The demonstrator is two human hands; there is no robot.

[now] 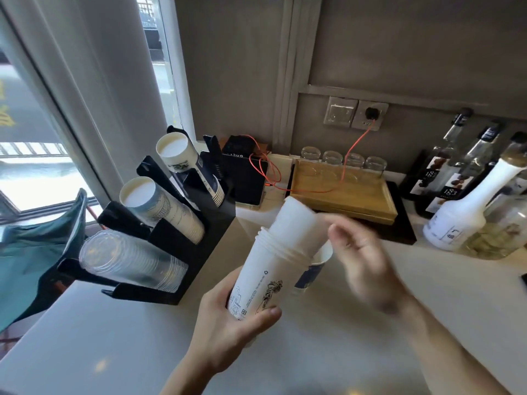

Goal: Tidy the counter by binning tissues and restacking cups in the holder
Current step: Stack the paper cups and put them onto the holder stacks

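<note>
My left hand point(228, 332) grips the lower end of a stack of white printed paper cups point(273, 258), held tilted above the counter. My right hand point(362, 260) hovers blurred just right of the stack's top, fingers loosely apart, holding nothing. Behind the stack a single blue-and-white cup point(313, 269) stands on the counter, mostly hidden. The black cup holder point(199, 223) at the left carries two slanted rows of paper cups point(165, 206) and a row of clear plastic cups point(128, 260). No tissues are visible.
A wooden tray point(348, 192) with upturned glasses point(332, 159) sits at the back. Syrup bottles point(462, 206) crowd the right. A black device point(245, 178) with an orange cable point(353, 149) stands by the wall. A green cloth point(37, 252) lies at the left by the window.
</note>
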